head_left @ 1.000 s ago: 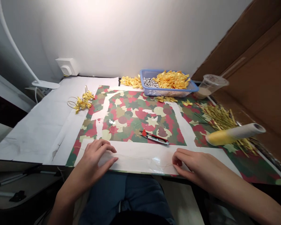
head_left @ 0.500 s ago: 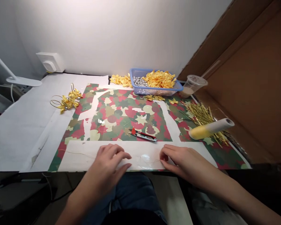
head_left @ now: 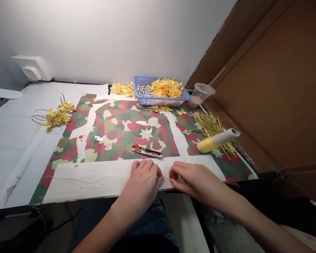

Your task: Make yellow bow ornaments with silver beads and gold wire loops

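Atop white paper point(head_left: 79, 191), left grip point(head_left: 143, 179) and right grip point(head_left: 189, 177) curl half-shut beside thread point(head_left: 89, 181).

The person's left hand point(head_left: 142, 182) and right hand point(head_left: 197, 179) are bare up to the forearms, and dark blue jeans point(head_left: 155, 219) are worn at six o'clock.

**Thread hidden under the hands**

The thread point(head_left: 86, 180) disappears beneath the left hand point(head_left: 144, 181) and right hand point(head_left: 192, 177). The lamp base point(head_left: 2, 93) is cut off by the picture's edge, and the white specks point(head_left: 98, 138) on the sheet point(head_left: 126, 123) are too small to tell.
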A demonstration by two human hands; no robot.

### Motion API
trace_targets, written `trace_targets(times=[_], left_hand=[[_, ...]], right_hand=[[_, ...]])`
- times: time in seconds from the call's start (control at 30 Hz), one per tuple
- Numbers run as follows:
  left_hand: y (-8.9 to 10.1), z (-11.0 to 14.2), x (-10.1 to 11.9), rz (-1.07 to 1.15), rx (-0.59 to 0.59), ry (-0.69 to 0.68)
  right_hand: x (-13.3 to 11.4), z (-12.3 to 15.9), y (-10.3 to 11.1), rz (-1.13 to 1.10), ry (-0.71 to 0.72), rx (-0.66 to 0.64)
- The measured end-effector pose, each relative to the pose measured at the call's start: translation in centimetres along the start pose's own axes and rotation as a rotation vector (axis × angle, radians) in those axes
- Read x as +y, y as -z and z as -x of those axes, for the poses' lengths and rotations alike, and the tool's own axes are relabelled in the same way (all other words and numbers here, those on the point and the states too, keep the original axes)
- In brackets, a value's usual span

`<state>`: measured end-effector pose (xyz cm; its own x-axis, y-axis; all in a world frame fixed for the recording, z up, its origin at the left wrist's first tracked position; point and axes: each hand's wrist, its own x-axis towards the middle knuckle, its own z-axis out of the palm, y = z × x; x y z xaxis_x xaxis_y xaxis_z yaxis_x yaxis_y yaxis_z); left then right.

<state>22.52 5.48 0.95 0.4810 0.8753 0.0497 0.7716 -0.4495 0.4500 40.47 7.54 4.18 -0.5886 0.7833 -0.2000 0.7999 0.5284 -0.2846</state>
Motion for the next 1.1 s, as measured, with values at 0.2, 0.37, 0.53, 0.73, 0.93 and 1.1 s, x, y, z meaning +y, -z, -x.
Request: trace_targets(times=[0.2,0.37,0.53,0.73,0.93,1.1], left_hand=[[0.0,0.0,-0.1,-0.006,-0.004,0.011],[0.6,0.3,-0.7,-0.018,0.007,0.024],[1.4,0.5,-0.3,-0.032,0.054,-0.017],[0.6,-0.2,0.8,-0.061,0.008,-0.126],[1.0,0.7,-0.9,-0.192,0.036,-0.105],[2.7,3.0,-3.3,-0.276,0.131,-0.085]], right_hand=[[0.6,0.2,0.9,-0.053,-0.048,-0.045],[1.1,0.3,1.1,-0.047,-0.055,-0.055],[1.3,0.3,1.1,-0.034,-0.051,-0.069],[1.3,0.2,1.0,-0.034,-0.026,-0.029],[1.4,-0.1,1.4,-0.038,-0.019,-0.068],[1.3,-0.3,1.8,-0.045,-0.019,-0.091]])
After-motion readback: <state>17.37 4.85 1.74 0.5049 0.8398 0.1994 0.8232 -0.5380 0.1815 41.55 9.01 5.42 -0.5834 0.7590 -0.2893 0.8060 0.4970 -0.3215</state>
